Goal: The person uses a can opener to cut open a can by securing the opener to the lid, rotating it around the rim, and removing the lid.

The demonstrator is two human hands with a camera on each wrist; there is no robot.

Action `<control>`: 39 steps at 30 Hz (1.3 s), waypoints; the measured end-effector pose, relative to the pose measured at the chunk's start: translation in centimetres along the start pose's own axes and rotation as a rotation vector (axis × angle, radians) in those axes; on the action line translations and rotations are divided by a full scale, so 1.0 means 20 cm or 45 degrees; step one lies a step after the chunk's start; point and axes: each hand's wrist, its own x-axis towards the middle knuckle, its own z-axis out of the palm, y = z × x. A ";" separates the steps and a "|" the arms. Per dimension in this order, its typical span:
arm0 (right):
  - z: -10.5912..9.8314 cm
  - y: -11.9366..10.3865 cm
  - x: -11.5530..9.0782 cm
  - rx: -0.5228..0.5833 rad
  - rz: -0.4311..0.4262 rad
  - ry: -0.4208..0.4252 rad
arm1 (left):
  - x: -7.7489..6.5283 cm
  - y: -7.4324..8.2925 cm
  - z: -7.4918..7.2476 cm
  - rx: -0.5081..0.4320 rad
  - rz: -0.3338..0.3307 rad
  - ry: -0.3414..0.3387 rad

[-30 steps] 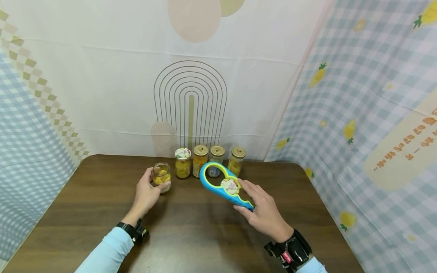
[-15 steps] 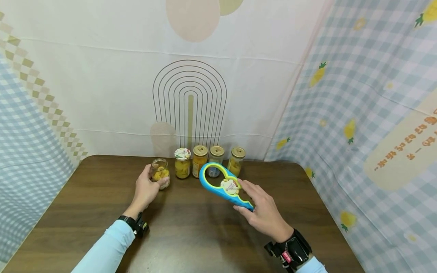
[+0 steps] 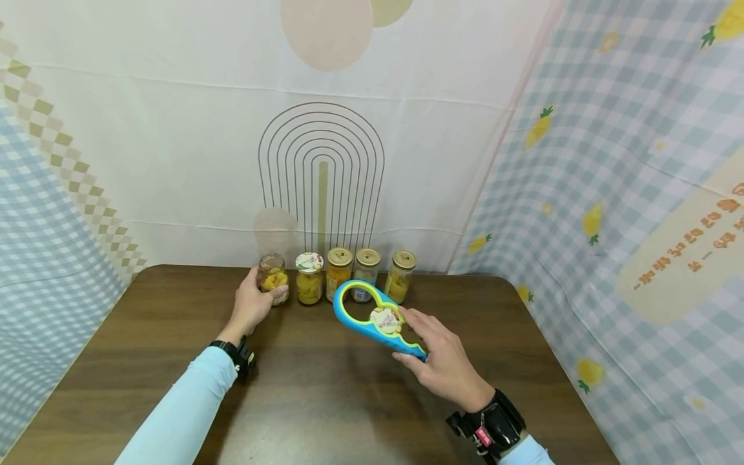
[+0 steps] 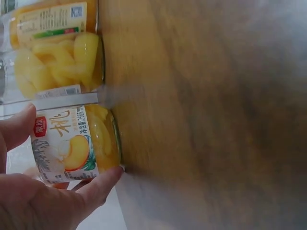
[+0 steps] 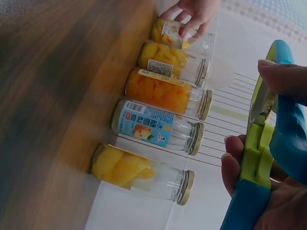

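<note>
My left hand (image 3: 250,309) grips a lidless glass jar (image 3: 273,279) of yellow fruit at the left end of a row of jars. In the left wrist view its label (image 4: 67,143) shows a peach, and thumb and fingers lie around the glass. My right hand (image 3: 446,363) holds a blue and lime-green jar opener (image 3: 356,325) above the table, its large ring pointing left. A white printed lid (image 3: 385,320) sits in the opener's smaller opening. Beside the held jar stands a white-lidded jar (image 3: 309,283) of yellow fruit.
Further right in the row stand a gold-lidded jar of orange fruit (image 3: 338,276), a blue-labelled jar (image 5: 146,125) and a jar of yellow pieces (image 3: 399,279). Behind the brown wooden table (image 3: 325,400) hangs a white cloth (image 3: 192,161); a checked cloth (image 3: 581,258) hangs at the right.
My left hand has moved the open jar back, away from me, until it lines up with the other jars. The right hand with the opener has hardly moved.
</note>
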 end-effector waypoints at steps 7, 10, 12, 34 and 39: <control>0.01 0.01 0.00 0.002 0.001 -0.007 | 0.02 0.00 0.01 0.001 -0.025 -0.001; 0.02 0.02 0.00 0.007 -0.007 -0.008 | 0.02 0.00 0.00 0.016 -0.021 0.002; 0.02 0.02 0.00 0.007 -0.015 -0.009 | 0.01 0.00 0.00 0.024 -0.016 0.000; 0.01 0.01 0.02 0.000 -0.049 0.002 | -0.12 0.08 0.01 0.073 -0.145 0.088; 0.00 0.01 0.03 0.004 -0.054 -0.002 | -0.27 0.14 0.02 0.124 -0.118 0.214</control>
